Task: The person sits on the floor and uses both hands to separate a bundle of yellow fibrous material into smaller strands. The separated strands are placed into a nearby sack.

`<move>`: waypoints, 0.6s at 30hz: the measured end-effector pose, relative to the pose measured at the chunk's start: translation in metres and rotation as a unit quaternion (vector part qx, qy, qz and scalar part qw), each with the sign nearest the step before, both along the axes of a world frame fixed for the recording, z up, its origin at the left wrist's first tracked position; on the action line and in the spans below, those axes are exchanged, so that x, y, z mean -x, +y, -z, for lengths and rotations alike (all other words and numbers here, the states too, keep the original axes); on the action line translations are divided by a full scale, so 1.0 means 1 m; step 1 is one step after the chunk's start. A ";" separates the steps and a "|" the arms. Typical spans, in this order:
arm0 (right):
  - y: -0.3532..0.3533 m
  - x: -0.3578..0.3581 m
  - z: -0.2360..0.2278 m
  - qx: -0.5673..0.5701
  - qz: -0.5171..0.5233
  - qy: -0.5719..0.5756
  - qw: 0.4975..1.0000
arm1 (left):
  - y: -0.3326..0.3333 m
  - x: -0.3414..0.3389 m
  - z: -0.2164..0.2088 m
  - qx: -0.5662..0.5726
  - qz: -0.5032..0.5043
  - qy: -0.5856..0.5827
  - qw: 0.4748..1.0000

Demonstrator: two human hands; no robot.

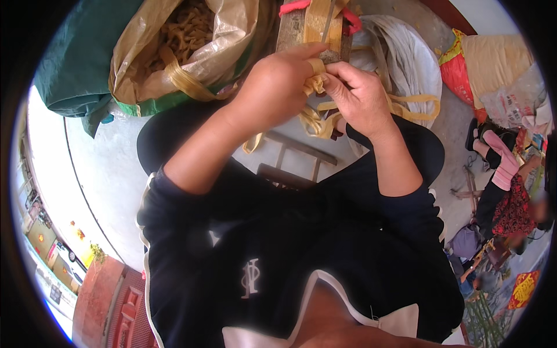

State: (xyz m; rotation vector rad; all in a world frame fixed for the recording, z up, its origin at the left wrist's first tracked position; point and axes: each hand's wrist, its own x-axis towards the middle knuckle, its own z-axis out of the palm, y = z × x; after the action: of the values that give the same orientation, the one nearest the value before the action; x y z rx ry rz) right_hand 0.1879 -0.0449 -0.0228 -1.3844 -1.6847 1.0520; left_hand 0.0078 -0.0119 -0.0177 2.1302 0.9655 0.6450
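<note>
A flat, pale yellow strip (315,86) is bunched into ruffled folds between my two hands. My left hand (275,84) is closed on it, index finger stretched toward the wooden board (288,36). Opposite, the thumb and fingers of my right hand (360,101) pinch the bunched part. Loose lengths of yellow strip (319,124) dangle below my hands, and some trail right over a white sack (415,64). More flat strips (315,26) lie along the board, with a red cloth band (295,7) around them. The strip's material cannot be told.
Left of the board stands an open woven bag (129,72) holding many small tan, knotted-looking pieces (188,35). A low wooden frame (299,149) shows between my knees. At right are a filled tan sack (499,69) and a seated person (513,200). Dark green cloth (78,58) lies far left.
</note>
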 end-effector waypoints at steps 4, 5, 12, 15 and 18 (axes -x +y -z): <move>0.002 0.004 -0.005 0.046 -0.029 -0.046 0.997 | 0.002 0.005 -0.004 -0.060 0.026 0.012 0.998; 0.003 0.003 -0.006 0.085 -0.033 -0.038 0.995 | 0.004 0.006 -0.006 -0.039 0.018 -0.043 0.998; 0.001 -0.007 -0.002 0.343 -0.060 0.413 0.842 | 0.019 0.018 -0.019 0.167 -0.138 -0.345 0.913; 0.003 -0.006 0.000 0.354 -0.054 0.423 0.832 | 0.020 0.020 -0.028 0.270 -0.186 -0.229 0.917; 0.004 0.001 -0.004 0.368 -0.028 0.414 0.832 | 0.016 0.018 -0.018 0.380 -0.092 -0.225 0.892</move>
State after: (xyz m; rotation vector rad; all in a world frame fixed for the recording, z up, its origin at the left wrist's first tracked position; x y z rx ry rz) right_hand 0.1866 -0.0410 -0.0186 -1.0040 -0.6761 2.0912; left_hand -0.0104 0.0038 0.0007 1.1436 0.9497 0.6661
